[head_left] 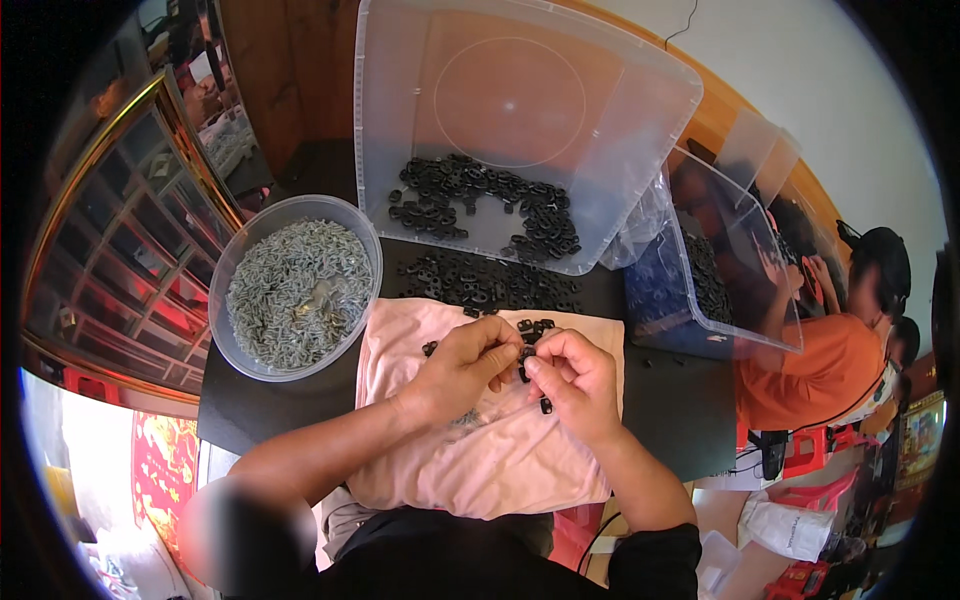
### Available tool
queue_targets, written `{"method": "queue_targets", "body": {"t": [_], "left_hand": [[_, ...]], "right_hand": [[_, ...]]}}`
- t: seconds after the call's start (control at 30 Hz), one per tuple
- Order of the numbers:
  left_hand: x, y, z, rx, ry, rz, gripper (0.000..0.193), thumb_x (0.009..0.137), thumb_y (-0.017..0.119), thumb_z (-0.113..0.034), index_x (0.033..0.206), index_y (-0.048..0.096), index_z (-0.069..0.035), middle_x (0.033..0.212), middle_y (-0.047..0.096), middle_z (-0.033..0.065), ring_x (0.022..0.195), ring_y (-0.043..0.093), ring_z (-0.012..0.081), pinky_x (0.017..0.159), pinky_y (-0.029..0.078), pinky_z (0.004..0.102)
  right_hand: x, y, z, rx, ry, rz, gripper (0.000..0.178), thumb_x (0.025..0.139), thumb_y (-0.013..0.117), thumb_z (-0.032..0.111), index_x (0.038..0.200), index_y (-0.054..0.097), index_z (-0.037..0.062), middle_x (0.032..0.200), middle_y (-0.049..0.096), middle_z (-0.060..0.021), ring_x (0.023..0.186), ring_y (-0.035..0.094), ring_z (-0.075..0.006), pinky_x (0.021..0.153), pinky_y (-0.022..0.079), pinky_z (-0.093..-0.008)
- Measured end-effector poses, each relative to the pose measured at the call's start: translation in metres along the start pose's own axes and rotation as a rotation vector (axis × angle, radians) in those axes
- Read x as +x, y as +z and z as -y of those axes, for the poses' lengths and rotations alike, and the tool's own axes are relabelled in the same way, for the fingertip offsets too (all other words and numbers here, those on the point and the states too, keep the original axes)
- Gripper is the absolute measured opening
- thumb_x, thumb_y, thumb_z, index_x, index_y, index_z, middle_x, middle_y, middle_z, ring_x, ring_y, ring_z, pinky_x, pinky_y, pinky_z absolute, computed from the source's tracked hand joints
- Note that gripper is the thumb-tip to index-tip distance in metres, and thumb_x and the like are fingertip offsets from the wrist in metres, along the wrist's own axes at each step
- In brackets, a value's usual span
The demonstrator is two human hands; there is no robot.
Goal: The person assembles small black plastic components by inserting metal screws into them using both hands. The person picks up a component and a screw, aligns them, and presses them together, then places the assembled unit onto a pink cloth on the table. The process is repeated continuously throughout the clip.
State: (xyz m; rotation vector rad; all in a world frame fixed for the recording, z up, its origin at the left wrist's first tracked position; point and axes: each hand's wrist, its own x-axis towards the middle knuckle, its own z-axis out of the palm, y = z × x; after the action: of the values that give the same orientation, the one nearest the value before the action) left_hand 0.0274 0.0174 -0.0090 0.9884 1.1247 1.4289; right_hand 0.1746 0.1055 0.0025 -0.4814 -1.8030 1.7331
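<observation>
My left hand [462, 362] and my right hand [575, 382] meet over a pink cloth [440, 465]. Pinched in the right fingertips is a small black plastic part [526, 352]. The left thumb and finger are pressed together right beside it; whatever they hold is too small to make out. Another black piece [546, 406] shows just under the right hand. Beyond the fingers, a few more black parts [537, 327] lie on the cloth, and one [430, 348] sits left of the left hand. Some small screws [466, 418] rest below the left wrist.
A round clear tub [222, 318] full of grey screws stands at the left. Behind the cloth, a large clear bin [640, 180] lies tipped, black parts spilling onto the dark table [670, 400]. Another bin [665, 290] stands right. A person in orange [815, 375] sits further right.
</observation>
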Motion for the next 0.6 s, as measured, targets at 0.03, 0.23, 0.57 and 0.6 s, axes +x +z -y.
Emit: {"method": "queue_targets", "body": {"t": [0.03, 0.23, 0.57, 0.6], "left_hand": [[-0.0003, 0.0007, -0.0007, -0.010, -0.007, 0.000, 0.011, 0.094, 0.046, -0.011, 0.090, 0.050, -0.002, 0.074, 0.050, 0.0004, 0.065, 0.047, 0.0066, 0.059, 0.042, 0.0219], [-0.0006, 0.0024, 0.0000, -0.111, -0.040, -0.007, 0.011, 0.095, 0.046, -0.012, 0.090, 0.049, -0.003, 0.073, 0.050, 0.0005, 0.065, 0.048, 0.0062, 0.060, 0.042, 0.0215], [-0.0050, 0.0071, -0.0002, 0.010, 0.044, -0.084, 0.006, 0.092, 0.050, -0.006, 0.089, 0.050, -0.001, 0.074, 0.053, 0.0012, 0.064, 0.050, 0.0066, 0.059, 0.043, 0.0208], [-0.0060, 0.0077, -0.0006, 0.032, 0.047, -0.088, 0.005, 0.092, 0.050, -0.005, 0.090, 0.050, -0.001, 0.076, 0.054, 0.0017, 0.065, 0.051, 0.0069, 0.061, 0.044, 0.0210]], "right_hand": [[-0.0001, 0.0000, -0.0018, -0.019, -0.027, -0.002, 0.009, 0.085, 0.057, -0.001, 0.079, 0.051, 0.0009, 0.070, 0.050, 0.0011, 0.056, 0.046, -0.0019, 0.049, 0.037, -0.0172], [0.0009, 0.0002, -0.0058, -0.121, -0.142, -0.017, 0.011, 0.082, 0.059, -0.003, 0.077, 0.049, 0.0008, 0.072, 0.048, 0.0004, 0.057, 0.040, -0.0012, 0.048, 0.033, -0.0170], [-0.0030, 0.0039, -0.0093, -0.170, -0.205, -0.053, 0.012, 0.081, 0.059, -0.004, 0.076, 0.050, 0.0004, 0.071, 0.051, -0.0019, 0.057, 0.043, -0.0024, 0.048, 0.035, -0.0178], [-0.0037, 0.0033, -0.0093, -0.200, -0.214, -0.049, 0.011, 0.081, 0.059, -0.004, 0.076, 0.049, 0.0002, 0.071, 0.051, -0.0020, 0.057, 0.043, -0.0025, 0.048, 0.035, -0.0178]]}}
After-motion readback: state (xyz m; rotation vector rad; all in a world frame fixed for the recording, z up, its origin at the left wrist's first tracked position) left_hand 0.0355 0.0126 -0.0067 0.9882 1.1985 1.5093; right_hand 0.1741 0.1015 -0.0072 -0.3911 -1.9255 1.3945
